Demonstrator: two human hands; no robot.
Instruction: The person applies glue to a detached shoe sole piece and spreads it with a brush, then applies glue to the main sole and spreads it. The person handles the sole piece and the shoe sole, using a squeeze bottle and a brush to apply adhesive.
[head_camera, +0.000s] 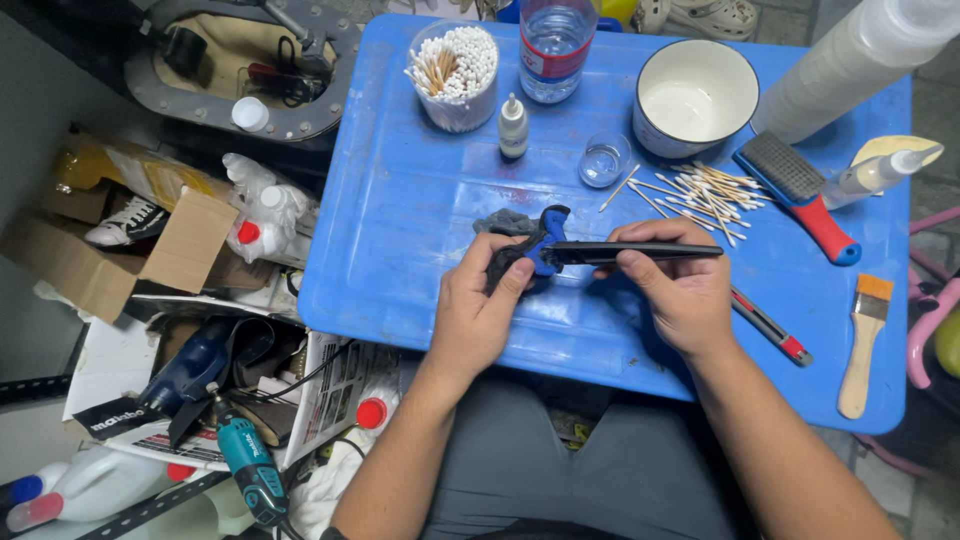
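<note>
Left hand (478, 305) pinching blue-black strap piece (530, 250), right hand (675, 285) closed round black tool (640, 251), both just above blue lid (400, 200); cotton swabs (705, 188) scattered near, brush (800, 195) beyond.

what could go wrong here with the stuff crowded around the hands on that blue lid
The right hand holds a long black tool whose far end points toward the loose cotton swabs; a sweep might scatter them. The small clear cup and the dropper bottle stand just beyond the left hand and could tip.
</note>
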